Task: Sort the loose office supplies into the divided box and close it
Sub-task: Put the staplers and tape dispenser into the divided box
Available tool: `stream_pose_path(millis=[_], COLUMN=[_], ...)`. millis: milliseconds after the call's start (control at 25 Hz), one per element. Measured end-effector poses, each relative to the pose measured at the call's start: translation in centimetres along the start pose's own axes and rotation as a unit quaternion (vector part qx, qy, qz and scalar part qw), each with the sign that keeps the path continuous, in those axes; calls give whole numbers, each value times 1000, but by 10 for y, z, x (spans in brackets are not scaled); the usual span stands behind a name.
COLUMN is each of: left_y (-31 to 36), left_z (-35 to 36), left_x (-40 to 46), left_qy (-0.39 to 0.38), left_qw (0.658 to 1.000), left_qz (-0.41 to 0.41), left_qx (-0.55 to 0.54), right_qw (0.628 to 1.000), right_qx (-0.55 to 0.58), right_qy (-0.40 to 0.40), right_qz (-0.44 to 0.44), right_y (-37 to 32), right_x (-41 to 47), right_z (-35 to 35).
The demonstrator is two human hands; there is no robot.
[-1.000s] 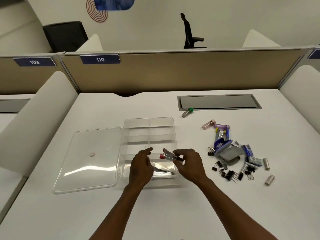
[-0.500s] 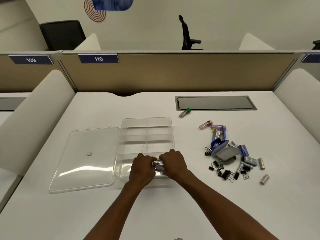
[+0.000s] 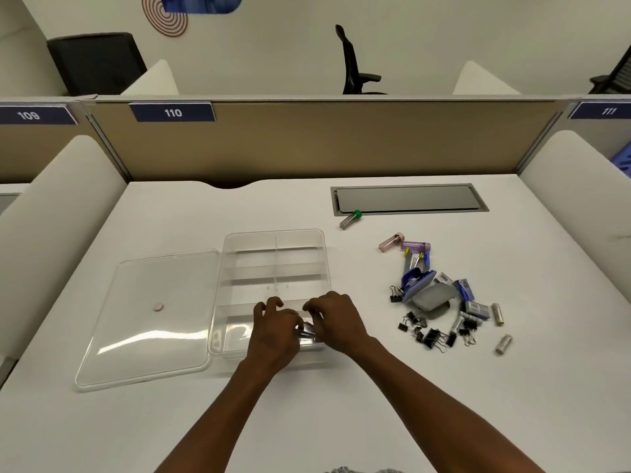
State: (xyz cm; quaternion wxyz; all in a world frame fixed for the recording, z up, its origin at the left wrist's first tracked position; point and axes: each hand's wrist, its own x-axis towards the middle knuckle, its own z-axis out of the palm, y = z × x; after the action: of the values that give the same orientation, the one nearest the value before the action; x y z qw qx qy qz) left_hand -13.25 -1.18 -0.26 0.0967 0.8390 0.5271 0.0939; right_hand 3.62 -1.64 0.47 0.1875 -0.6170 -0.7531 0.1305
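Since a second ago both hands sank into the box's [image 3: 273, 264] near compartment; left hand [image 3: 273, 331] and right hand [image 3: 336, 320] fingers curl onto small metal pieces [image 3: 307, 331]. The pile [image 3: 440, 302] on the bench [image 3: 409, 387] and the lid [image 3: 150, 319] remain.

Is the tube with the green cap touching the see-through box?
Apart. The head view shows bare white desk between the green-capped tube and the clear box.

1. The surface [image 3: 341, 387] is white.
2. The box [image 3: 273, 261] and its lid [image 3: 150, 322] are clear.
3. The clips [image 3: 432, 336] are black.
4. One tube [image 3: 351, 220] has a green cap.
5. The stapler [image 3: 415, 281] is blue.
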Motion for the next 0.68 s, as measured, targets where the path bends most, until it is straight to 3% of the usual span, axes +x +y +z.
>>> stream_pose_path(millis=[120, 200, 360, 480, 680], left_y=[4, 9, 18, 20, 19], left_z=[1, 3, 6, 14, 18], left_x=[5, 10, 20, 24, 21], left_qy=[37, 72, 106, 90, 57], left_qw=[999, 997, 992, 993, 997], left_qz=[9, 25, 47, 69, 49], left_qx=[-11, -31, -50, -44, -32], right_qw=[987, 979, 955, 928, 917], right_qx=[39, 15, -133, -165, -183], right_qy=[153, 179, 2, -110, -151], right_qz=[34, 96, 266, 316, 321], right_y=[20, 43, 97, 129, 158], right_x=[-5, -1, 20, 34, 49], right_z=[-14, -34, -74, -90, -92])
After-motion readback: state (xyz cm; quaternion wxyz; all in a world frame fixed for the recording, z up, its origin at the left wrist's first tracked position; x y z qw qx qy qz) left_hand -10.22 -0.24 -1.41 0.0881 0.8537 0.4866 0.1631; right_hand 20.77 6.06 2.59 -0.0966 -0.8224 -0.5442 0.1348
